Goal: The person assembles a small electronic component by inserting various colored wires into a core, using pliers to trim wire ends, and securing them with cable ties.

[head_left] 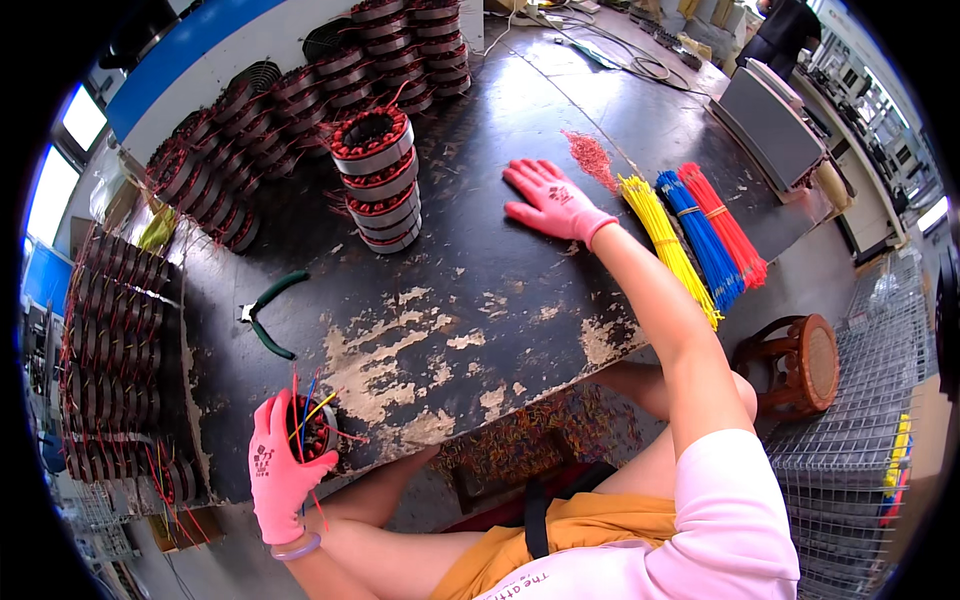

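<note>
At the table's near left edge, my left hand (278, 472), in a pink glove, is closed round the side of a motor stator (325, 430). Red, blue and yellow wires stick up from this stator. My right hand (553, 203), gloved in pink too, lies flat on the dark table with its fingers stretched out and nothing in them. Just beyond it is a small heap of red bits (588, 157). Right of that hand lie bundles of yellow wires (665, 242), blue wires (703, 232) and red wires (722, 222).
Green-handled cutters (272, 292) lie left of centre. A stack of stators (385, 190) stands mid-table, with more stacked stators (290, 100) behind and others (110, 345) at the left. A grey box-shaped thing (768, 125) sits far right. Beside the table are a wooden stool (808, 365) and wire mesh (850, 450).
</note>
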`<state>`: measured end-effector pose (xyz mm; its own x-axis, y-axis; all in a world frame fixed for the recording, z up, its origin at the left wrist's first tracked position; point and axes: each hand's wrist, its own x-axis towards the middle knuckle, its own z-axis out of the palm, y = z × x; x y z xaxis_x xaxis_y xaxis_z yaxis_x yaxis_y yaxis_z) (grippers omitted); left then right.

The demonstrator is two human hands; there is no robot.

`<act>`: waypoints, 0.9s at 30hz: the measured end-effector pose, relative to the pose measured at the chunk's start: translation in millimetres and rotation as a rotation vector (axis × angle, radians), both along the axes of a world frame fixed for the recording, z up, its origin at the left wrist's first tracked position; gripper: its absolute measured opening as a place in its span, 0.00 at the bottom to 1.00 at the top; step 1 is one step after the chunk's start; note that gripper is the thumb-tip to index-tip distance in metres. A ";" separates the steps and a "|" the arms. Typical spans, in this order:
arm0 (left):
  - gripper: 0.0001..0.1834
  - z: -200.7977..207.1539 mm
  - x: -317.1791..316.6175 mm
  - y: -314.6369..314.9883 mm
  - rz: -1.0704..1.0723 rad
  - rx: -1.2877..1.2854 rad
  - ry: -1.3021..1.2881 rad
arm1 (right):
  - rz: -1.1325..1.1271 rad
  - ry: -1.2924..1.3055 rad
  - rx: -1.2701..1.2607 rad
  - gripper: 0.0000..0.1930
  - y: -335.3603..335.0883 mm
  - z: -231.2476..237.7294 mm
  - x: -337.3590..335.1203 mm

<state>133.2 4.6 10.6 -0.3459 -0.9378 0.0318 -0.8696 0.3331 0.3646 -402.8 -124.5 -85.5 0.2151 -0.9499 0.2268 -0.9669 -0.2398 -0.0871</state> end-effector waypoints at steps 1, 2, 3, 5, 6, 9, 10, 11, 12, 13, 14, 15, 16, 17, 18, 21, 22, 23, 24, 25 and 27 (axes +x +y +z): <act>0.53 -1.5 -2.9 -0.8 -0.008 0.005 0.008 | -0.088 0.026 0.017 0.40 0.6 4.7 -16.0; 0.54 -0.7 -6.4 -2.4 -0.021 0.028 0.047 | -0.127 0.030 -0.002 0.40 3.8 5.9 -27.8; 0.54 -2.1 -10.0 -4.3 -0.032 0.024 0.039 | -0.175 0.040 -0.021 0.40 9.9 6.3 -43.1; 0.54 -3.2 -2.6 -0.1 -0.016 0.017 0.005 | -0.006 -0.055 -0.095 0.37 23.4 11.1 -18.9; 0.55 1.1 3.2 4.6 -0.001 0.019 -0.014 | 0.172 -0.147 -0.096 0.35 36.4 18.9 11.1; 0.56 1.1 -1.3 7.6 0.004 0.038 0.038 | 0.448 -0.157 0.008 0.38 98.9 21.7 54.5; 0.55 4.5 -6.1 7.9 0.000 0.048 0.026 | 0.451 -0.157 0.033 0.38 106.1 20.6 49.1; 0.55 3.5 -10.4 7.9 0.001 0.059 0.032 | 0.461 -0.159 0.058 0.38 110.1 20.0 43.0; 0.54 4.8 -12.3 8.1 0.005 0.068 0.030 | 0.411 -0.126 0.067 0.38 100.1 25.0 29.4; 0.54 6.5 -12.4 7.2 0.007 0.077 0.027 | 0.331 -0.053 0.068 0.38 83.2 20.0 10.1; 0.53 3.2 -6.3 6.3 -0.015 0.034 -0.013 | 0.268 -0.069 0.047 0.38 65.9 15.3 -4.4; 0.53 0.5 -6.6 3.8 -0.020 0.023 -0.033 | 0.206 -0.076 0.020 0.38 49.5 14.2 -21.7; 0.53 -2.4 -8.5 -0.2 -0.026 0.014 -0.046 | 0.135 -0.063 0.018 0.38 34.9 12.2 -43.4; 0.53 -5.9 -5.5 -0.4 -0.009 0.006 -0.066 | 0.086 -0.056 0.016 0.38 21.3 11.4 -54.7; 0.53 -4.1 -7.0 2.8 0.029 -0.032 -0.072 | 0.017 0.005 0.015 0.37 8.6 12.7 -55.3; 0.50 -6.2 -11.9 -0.4 0.025 -0.126 -0.034 | -0.118 0.012 -0.134 0.35 2.1 14.8 -50.1; 0.50 -9.3 -12.8 -0.8 0.031 -0.120 0.000 | -0.095 -0.016 -0.108 0.34 7.0 12.1 -41.9; 0.49 -5.2 -8.1 1.4 0.048 -0.121 0.023 | -0.027 -0.045 -0.038 0.34 17.8 10.5 -20.6; 0.49 -1.2 0.0 5.1 0.075 -0.121 0.053 | 0.028 -0.056 0.025 0.33 29.6 10.6 -2.9; 0.49 -1.0 13.0 8.2 0.092 -0.129 0.072 | 0.079 -0.059 0.080 0.33 44.1 11.6 10.7; 0.48 13.7 36.0 10.1 0.135 -0.198 0.132 | 0.094 -0.135 0.023 0.31 69.1 17.6 29.7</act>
